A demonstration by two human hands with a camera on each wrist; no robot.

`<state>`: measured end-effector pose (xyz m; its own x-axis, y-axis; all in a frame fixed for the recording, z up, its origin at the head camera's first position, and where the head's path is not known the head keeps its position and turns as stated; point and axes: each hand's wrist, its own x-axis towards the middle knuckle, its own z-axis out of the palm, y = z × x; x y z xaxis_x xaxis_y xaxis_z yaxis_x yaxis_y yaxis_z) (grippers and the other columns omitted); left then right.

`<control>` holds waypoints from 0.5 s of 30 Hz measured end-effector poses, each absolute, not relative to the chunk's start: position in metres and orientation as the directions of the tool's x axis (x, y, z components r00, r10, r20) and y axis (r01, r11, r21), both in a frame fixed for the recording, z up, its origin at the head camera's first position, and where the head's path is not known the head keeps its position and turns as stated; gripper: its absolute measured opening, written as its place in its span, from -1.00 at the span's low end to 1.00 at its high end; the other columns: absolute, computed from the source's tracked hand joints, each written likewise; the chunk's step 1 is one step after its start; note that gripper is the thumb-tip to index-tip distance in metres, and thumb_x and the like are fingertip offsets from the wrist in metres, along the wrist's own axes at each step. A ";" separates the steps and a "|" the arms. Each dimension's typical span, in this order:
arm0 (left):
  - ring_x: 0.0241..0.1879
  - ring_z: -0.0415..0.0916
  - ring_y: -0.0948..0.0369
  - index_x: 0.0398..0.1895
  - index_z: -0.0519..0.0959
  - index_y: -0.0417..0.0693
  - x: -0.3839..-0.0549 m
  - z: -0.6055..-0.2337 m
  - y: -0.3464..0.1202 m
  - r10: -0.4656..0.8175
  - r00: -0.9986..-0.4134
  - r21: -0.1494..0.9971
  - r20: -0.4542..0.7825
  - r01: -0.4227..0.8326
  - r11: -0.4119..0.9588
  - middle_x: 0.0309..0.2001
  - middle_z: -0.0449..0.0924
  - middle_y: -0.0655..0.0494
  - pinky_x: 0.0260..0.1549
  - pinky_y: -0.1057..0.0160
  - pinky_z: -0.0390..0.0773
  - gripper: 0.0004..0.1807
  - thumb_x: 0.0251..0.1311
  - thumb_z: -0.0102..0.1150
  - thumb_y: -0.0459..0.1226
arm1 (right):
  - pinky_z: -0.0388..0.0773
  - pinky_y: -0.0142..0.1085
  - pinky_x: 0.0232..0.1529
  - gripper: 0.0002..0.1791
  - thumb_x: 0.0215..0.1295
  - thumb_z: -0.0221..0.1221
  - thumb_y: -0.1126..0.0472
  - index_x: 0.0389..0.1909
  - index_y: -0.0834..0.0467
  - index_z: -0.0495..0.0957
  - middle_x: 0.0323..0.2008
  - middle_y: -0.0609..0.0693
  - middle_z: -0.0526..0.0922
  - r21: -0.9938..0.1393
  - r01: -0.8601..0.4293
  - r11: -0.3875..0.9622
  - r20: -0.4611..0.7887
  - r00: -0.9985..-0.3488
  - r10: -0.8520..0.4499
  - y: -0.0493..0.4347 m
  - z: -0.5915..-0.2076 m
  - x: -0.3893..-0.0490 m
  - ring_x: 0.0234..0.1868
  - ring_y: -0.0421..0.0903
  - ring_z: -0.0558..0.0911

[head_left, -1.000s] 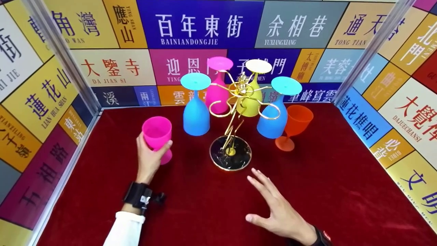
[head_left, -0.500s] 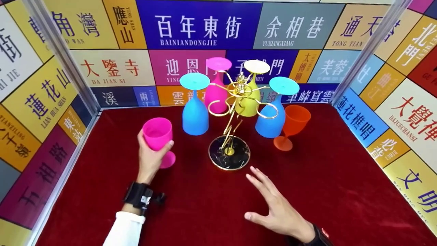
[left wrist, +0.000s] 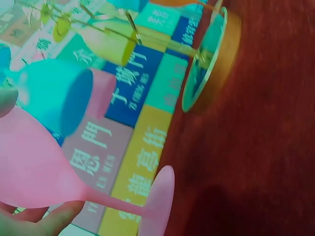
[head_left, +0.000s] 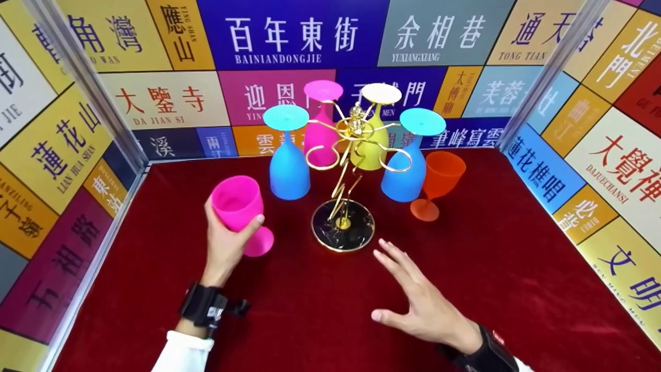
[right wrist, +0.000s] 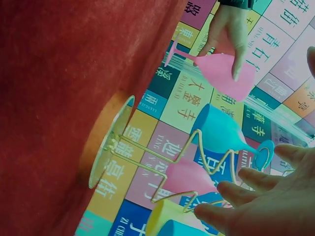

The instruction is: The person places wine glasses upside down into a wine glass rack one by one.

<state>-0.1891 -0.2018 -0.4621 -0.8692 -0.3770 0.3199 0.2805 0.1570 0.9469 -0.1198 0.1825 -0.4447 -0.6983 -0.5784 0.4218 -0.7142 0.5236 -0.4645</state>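
Observation:
My left hand (head_left: 227, 243) grips the bowl of a pink goblet (head_left: 238, 199), thumb on the near side. The goblet tilts, its foot (left wrist: 160, 201) swung toward the right and its mouth up. Beside it stands a gold wire goblet rack (head_left: 343, 170) on a round black base (head_left: 356, 238). Upside down in the rack hang two blue goblets (head_left: 289, 173), another pink goblet (head_left: 320, 137) and a yellow goblet (head_left: 373, 150). My right hand (head_left: 423, 305) hovers in front of the base with spread fingers, holding nothing.
An orange goblet (head_left: 443, 173) stands upright on the dark red cloth (head_left: 320, 315), behind and right of the rack. Printed panels (head_left: 289, 31) enclose the back and both sides, with metal posts (head_left: 98, 82) at the corners.
The pink goblet in my left hand has tilted further, its foot moving right and slightly nearer. My right hand keeps its spread pose. The head view has shifted slightly.

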 end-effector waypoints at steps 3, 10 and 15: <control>0.15 0.43 0.17 0.43 0.10 0.12 -0.179 -0.453 -0.195 -0.360 -0.868 0.939 0.344 0.321 0.122 0.22 0.40 0.10 0.17 0.18 0.45 0.06 -0.13 0.57 -0.26 | -0.19 -0.50 0.52 0.06 0.07 0.37 -0.21 0.53 0.04 0.09 0.54 0.09 0.09 -0.468 -0.735 0.492 0.443 -0.676 -0.589 0.181 -0.437 -0.126 0.52 0.11 0.16; 0.15 0.44 0.13 0.40 0.10 0.07 -0.156 -0.429 -0.168 -0.266 -0.893 0.929 0.363 0.368 0.033 0.21 0.41 0.11 0.12 0.22 0.53 0.01 -0.10 0.53 -0.36 | 0.07 -0.10 0.53 0.10 0.04 0.39 -0.22 0.54 -0.01 0.05 0.55 0.04 0.07 -0.466 -0.740 0.485 0.453 -0.670 -0.588 0.177 -0.422 -0.133 0.53 0.04 0.15; 0.17 0.43 0.11 0.40 0.10 0.08 -0.143 -0.415 -0.152 -0.189 -0.901 0.919 0.389 0.393 0.018 0.23 0.39 0.08 0.15 0.16 0.53 0.02 -0.11 0.51 -0.41 | 0.20 0.24 0.36 0.11 0.03 0.39 -0.22 0.55 -0.04 0.03 0.56 -0.01 0.04 -0.480 -0.731 0.485 0.447 -0.680 -0.581 0.175 -0.418 -0.134 0.54 0.02 0.13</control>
<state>-0.1430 -0.1517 -0.4148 -0.9014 -0.1893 0.3894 0.3932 0.0184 0.9193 -0.1344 0.1746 -0.4182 -0.6800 -0.5810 0.4473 -0.7306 0.4853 -0.4803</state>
